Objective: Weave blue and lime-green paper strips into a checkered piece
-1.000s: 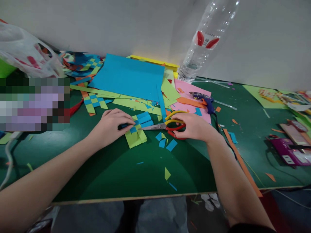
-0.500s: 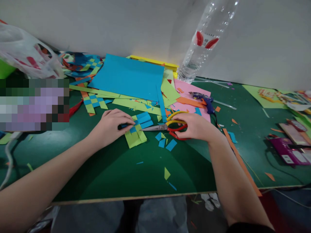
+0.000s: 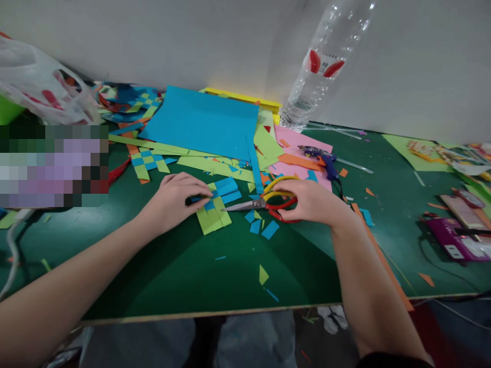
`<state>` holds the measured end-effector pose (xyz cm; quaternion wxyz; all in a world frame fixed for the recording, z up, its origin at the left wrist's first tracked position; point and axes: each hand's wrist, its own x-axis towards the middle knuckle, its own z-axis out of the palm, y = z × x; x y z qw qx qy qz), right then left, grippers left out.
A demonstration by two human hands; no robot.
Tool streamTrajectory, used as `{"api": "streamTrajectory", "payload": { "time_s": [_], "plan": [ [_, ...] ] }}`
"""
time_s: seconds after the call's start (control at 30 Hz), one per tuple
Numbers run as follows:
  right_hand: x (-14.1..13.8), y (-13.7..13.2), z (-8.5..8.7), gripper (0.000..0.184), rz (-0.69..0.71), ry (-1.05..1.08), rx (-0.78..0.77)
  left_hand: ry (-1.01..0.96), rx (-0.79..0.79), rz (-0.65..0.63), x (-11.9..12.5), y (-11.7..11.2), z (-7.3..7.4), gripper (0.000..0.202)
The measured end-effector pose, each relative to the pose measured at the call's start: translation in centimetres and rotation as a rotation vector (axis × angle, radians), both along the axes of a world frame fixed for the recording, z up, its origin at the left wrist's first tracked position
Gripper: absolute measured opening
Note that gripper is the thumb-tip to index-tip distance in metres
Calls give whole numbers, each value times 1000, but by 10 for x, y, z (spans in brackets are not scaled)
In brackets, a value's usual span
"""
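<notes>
- The woven paper point(image 3: 210, 222) lies near the middle of the surface point(image 3: 172, 276), blue strips spreading toward one o'clock and green ones toward six.
- From its nine o'clock side the left hand point(image 3: 179, 197) has its fingers drawn narrow, thumb and forefinger pinching the weave; I'd keep that pinch firm but flat, so the crossings don't slide or buckle.
- The right hand point(image 3: 312, 199) comes in from three o'clock, fingers wrapped around the handles of the scissors point(image 3: 258, 204), whose tips meet the green part of the weave.
- The blades look close together from here; whether the tip sits over or under a strip I can't tell. I'd make sure only the wanted strip lies along the metal before any squeeze.
- Those points aim nearly straight at the left fingertips, so small, slow nips seem wiser than a long bite.
- Turning the paper, rather than twisting the wrist, should keep an edge straight.
- Loose scraps point(image 3: 270, 230) lie at about four o'clock, just beside the blades; I'd brush them aside so none slips underneath.
</notes>
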<state>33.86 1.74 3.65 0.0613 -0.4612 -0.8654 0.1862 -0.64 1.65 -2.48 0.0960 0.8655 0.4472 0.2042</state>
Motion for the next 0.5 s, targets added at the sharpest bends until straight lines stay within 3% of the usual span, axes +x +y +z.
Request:
{"api": "streamTrajectory", "payload": {
  "time_s": [0.37, 0.5],
  "plan": [
    [1, -6, 12, 35, 22, 44, -56, 8, 2, 2, -1, 1, -1, 27],
    [2, -5, 12, 39, -13, 87, 34, 1, 11, 19, 1, -1, 3, 28]
  ]
}}
